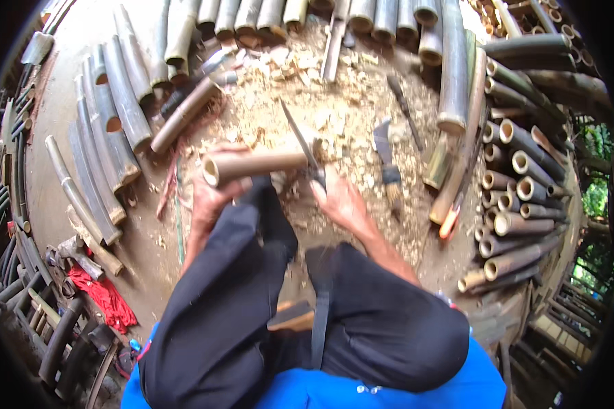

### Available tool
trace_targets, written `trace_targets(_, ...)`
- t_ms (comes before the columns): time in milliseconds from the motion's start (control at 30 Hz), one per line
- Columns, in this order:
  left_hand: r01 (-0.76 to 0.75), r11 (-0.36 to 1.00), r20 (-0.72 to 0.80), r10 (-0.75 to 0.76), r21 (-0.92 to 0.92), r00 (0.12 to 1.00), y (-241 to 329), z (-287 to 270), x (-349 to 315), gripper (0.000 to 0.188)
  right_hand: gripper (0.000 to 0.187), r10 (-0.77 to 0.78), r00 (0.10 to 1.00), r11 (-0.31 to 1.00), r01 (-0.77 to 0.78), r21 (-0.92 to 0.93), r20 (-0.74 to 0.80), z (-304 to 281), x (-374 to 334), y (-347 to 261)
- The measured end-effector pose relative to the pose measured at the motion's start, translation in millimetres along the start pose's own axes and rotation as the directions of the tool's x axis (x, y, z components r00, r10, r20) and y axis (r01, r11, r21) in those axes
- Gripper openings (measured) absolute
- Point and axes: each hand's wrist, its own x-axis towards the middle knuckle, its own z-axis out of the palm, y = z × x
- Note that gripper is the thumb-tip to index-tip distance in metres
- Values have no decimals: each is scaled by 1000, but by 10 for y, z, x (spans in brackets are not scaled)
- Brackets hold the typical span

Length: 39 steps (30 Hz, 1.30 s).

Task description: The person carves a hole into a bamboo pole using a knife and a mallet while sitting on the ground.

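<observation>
My left hand (211,196) is wrapped round a short bamboo tube (259,165) near its open left end. The tube lies roughly level above my knees, its hollow mouth facing left. In my right hand (344,202) is a knife (295,129), gripped by its dark handle. Its long narrow blade points up and to the left, crossing the tube's right end and seemingly against it. Motion blurs that end, so I cannot tell how deep the edge sits.
Pale wood shavings (286,82) cover the ground ahead. A curved blade (382,138) and a dark slim tool (404,103) lie right of the knife. Bamboo lengths (126,102) line the left and far sides; cut tubes (525,187) are stacked right. Red cloth (102,300) lies left.
</observation>
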Motion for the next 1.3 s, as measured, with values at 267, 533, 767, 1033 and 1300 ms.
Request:
trace_targets(267, -165, 977, -208, 135, -135, 969, -206, 241, -9, 47, 30, -132, 965, 983, 157, 98, -228, -86, -138, -145)
trace_targets(533, -121, 988, 35, 125, -100, 992, -137, -39, 4, 51, 34, -12, 995, 987, 28, 161, -94, -371, -134, -328)
trace_targets(767, -29, 995, 19, 28, 97, 999, 6, 138, 102, 57, 36, -8, 995, 996, -1, -89, -102, 280, 15, 300)
trace_targets(1033, 23, 968, -233, 36, 248, 972, -685, 815, 379, 89, 39, -100, 978, 977, 131, 168, -181, 524, 80, 595)
trace_targets(1300, -80, 818, -268, 277, 569, 923, 199, -88, 134, 74, 39, -80, 977, 983, 110, 144, -199, 488, 95, 686)
